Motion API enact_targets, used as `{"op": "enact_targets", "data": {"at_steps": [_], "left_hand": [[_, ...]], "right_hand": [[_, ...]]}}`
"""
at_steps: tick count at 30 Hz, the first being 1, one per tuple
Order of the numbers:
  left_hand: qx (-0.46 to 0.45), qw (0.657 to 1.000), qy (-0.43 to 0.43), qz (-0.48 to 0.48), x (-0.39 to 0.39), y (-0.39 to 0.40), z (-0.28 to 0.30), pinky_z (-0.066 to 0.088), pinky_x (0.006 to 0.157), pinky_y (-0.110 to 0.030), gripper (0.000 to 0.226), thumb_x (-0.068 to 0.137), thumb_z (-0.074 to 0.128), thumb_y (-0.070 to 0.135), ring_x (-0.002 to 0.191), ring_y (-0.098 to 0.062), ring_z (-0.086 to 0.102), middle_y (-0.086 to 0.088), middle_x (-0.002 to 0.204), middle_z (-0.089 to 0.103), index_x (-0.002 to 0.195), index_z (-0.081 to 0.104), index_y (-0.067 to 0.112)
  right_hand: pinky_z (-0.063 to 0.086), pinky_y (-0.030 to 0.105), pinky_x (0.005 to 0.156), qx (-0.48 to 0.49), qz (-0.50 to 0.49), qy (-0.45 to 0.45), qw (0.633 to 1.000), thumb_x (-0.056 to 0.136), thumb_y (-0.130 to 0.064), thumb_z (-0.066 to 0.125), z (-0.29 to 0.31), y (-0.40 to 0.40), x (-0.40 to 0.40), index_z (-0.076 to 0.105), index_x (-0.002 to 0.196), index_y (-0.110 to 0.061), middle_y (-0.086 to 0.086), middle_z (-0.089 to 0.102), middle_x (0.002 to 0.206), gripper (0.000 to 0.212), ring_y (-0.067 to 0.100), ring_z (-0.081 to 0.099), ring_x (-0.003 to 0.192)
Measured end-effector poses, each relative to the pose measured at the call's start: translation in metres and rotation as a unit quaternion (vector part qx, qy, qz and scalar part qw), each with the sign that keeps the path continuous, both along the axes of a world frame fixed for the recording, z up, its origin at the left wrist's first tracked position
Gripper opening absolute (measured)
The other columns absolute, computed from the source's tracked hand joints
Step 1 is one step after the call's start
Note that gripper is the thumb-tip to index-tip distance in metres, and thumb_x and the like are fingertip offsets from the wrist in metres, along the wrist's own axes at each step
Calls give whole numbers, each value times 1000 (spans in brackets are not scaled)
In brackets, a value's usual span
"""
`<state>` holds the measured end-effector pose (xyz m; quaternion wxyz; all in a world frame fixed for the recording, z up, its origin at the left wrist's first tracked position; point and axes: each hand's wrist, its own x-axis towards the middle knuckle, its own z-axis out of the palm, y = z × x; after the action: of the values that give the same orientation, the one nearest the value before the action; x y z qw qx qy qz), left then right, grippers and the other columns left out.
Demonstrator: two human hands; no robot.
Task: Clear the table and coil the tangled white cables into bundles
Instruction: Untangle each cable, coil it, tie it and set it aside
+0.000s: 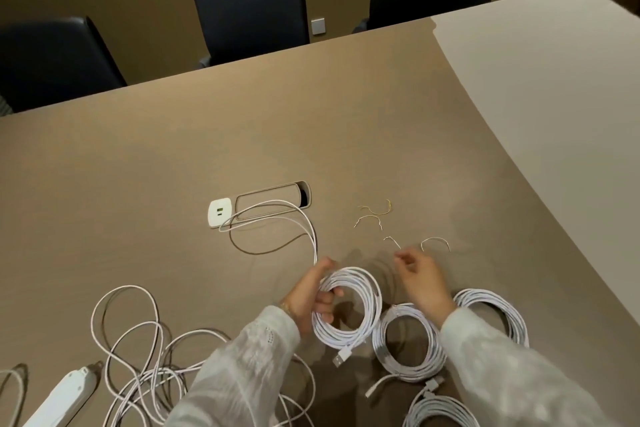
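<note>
My left hand (pixel 313 296) grips a coiled white cable (pixel 360 315) held just above the table, its USB plug (pixel 341 356) hanging at the bottom. A loose tail (pixel 277 215) of this cable loops back toward the table socket. My right hand (pixel 420 276) hovers to the right of the coil, fingers loosely curled and holding nothing, near several thin wire ties (pixel 374 215). Three finished coils lie on the table: one (pixel 405 347) under my right forearm, one (pixel 505 312) further right, one (pixel 436 411) at the bottom edge. A tangled white cable (pixel 138 350) sprawls at the lower left.
A white power strip (pixel 60 399) lies at the bottom left. A white USB socket (pixel 220 215) and a cable hatch (pixel 273 199) sit in the brown table (pixel 173 149). Three dark chairs (pixel 249 0) stand along the far edge. The table's right edge curves off.
</note>
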<state>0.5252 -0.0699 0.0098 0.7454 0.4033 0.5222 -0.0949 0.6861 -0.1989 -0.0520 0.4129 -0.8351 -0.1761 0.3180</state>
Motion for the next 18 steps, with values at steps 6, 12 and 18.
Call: {"op": "enact_targets", "data": {"at_steps": [6,12,18], "left_hand": [[62,997,34,0,25,8,-7,27,41,-21,37,93,40,24,35,-12,22,4,41,32,65,54,5],[77,997,31,0,27,15,-21,31,42,-23,37,96,44,26,36,-12,21,5,42,31,71,58,3],[93,995,26,33,17,20,-20,33,42,-24,37,98,45,25,38,-13,25,3,42,35,72,60,2]], "right_hand": [[50,43,88,-128,80,-164,975,86,-4,58,-38,44,46,65,106,-6,17,62,107,21,37,63,96],[49,44,84,-181,184,-227,939,86,-1,52,-44,66,47,60,99,-5,18,54,105,15,39,59,94],[44,25,69,-117,154,-126,973,81,-2,67,-20,61,46,68,81,-6,10,64,77,4,27,61,76]]}}
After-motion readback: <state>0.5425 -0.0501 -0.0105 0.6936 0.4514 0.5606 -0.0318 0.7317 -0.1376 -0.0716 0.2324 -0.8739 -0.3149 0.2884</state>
